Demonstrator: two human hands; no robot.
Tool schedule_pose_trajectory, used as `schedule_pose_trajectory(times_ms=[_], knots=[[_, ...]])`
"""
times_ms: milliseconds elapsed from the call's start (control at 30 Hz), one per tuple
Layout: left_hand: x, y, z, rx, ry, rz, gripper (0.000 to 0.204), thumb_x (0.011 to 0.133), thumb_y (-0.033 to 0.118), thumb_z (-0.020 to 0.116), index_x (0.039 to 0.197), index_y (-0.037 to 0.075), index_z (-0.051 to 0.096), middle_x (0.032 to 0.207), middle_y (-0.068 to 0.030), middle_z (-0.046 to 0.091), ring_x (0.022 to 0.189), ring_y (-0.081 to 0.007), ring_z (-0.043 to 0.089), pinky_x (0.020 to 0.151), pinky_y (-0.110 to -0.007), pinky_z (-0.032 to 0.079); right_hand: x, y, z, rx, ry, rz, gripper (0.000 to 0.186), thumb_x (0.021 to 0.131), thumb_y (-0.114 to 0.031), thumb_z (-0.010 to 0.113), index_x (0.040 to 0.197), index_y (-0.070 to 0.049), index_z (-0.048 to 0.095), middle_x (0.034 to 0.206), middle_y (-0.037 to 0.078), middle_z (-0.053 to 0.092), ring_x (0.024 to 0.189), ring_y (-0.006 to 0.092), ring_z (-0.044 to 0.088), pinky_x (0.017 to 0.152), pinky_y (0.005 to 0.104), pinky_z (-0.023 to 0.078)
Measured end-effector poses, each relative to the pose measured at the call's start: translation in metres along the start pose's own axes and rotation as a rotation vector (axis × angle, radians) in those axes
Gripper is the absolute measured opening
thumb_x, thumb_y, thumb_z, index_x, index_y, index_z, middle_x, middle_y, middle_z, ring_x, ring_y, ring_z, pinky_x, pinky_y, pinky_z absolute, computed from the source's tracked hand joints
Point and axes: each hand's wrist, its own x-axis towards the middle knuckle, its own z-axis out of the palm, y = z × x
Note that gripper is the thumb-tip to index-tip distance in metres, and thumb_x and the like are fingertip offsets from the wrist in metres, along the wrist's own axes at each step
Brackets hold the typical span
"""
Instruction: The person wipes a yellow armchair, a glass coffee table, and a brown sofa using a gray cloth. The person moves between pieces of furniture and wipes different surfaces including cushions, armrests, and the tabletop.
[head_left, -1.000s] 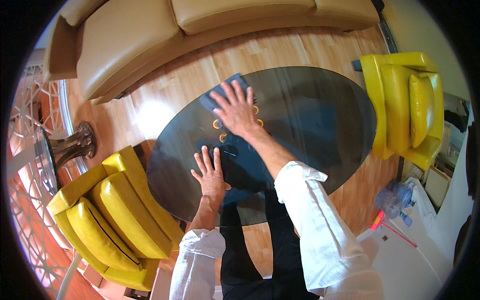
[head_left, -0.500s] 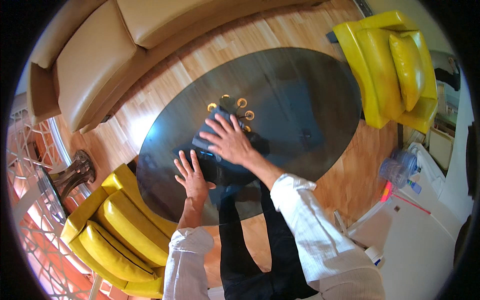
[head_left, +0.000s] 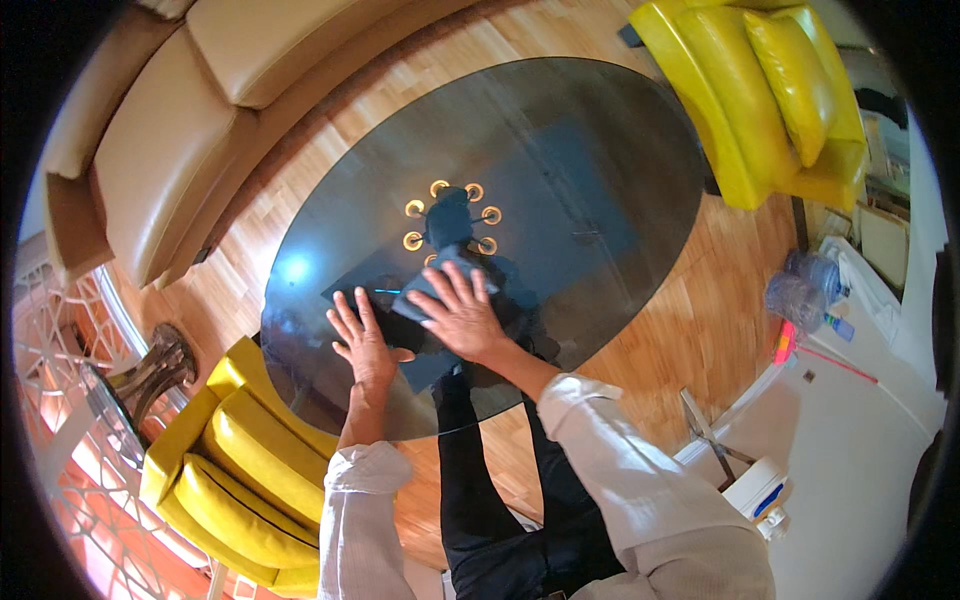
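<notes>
Resting right hand flat, with fingers spread, on dark cloth near the middle of the glossy oval surface; holding left hand splayed and empty just to the left, perhaps touching. Could slip off the cloth if pressing too lightly, bunch it against left hand if sweeping left, or leave smears if dragging bare skin.

Dark grey cloth, black table, yellow armchairs, tan sofa, plank-patterned light-brown floor
</notes>
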Motion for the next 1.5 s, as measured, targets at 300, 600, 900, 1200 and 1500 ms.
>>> schedule_pose_trajectory(times_ms=[300,600,900,1200,1500], knots=[[0.005,0.001,0.006,0.062,0.043,0.017,0.156,0.055,0.014,0.109,0.177,0.026,0.013,0.185,-0.0138,-0.004,0.166,-0.0534,0.006,0.117,-0.082,0.033,-0.129,0.077,-0.029,-0.047,-0.016,-0.195,0.063,0.097,-0.044,0.076,0.154,-0.025,0.059,0.168,0.011,0.044,0.158,0.0385,0.035,0.125,0.0659,0.028],[0.012,0.147,0.022,0.074,-0.034,0.126,0.159,0.054,0.025,0.111,0.177,0.024,0.01,0.183,-0.018,-0.008,0.165,-0.0572,-0.001,0.114,-0.087,0.033,-0.023,0.139,-0.085,-0.103,0.228,0.247,0.056,0.104,-0.046,0.065,0.156,-0.028,0.058,0.171,0.011,0.04,0.16,0.0413,0.031,0.124,0.0741,0.023],[0.013,0.153,0.033,0.124,-0.004,0.019,0.165,0.049,0.026,0.112,0.177,0.02,0.006,0.183,-0.0183,-0.012,0.164,-0.0583,-0.002,0.112,-0.087,0.034,-0.106,0.147,-0.086,-0.01,-0.026,-0.113,0.058,0.1,-0.04,0.073,0.155,-0.028,0.059,0.167,0.011,0.047,0.157,0.0389,0.038,0.124,0.0675,0.03],[0.013,0.167,0.031,0.117,-0.072,-0.02,0.166,0.05,0.022,0.111,0.177,0.021,0.004,0.183,-0.0152,-0.017,0.165,-0.0559,-0.006,0.116,-0.087,0.028,0.045,0.152,-0.099,-0.055,-0.039,-0.13,0.06,0.102,-0.045,0.071,0.158,-0.032,0.056,0.174,0.007,0.04,0.162,0.0345,0.032,0.131,0.0655,0.023],[0.014,0.159,0.032,0.102,-0.071,-0.05,0.165,0.049,0.017,0.111,0.177,0.021,0.007,0.182,-0.0153,-0.019,0.166,-0.0546,-0.008,0.118,-0.086,0.025,-0.023,0.239,-0.152,-0.034,0.19,0.187,0.052,0.105,-0.034,0.066,0.156,-0.022,0.059,0.167,0.014,0.045,0.157,0.0428,0.034,0.126,0.066,0.025]])
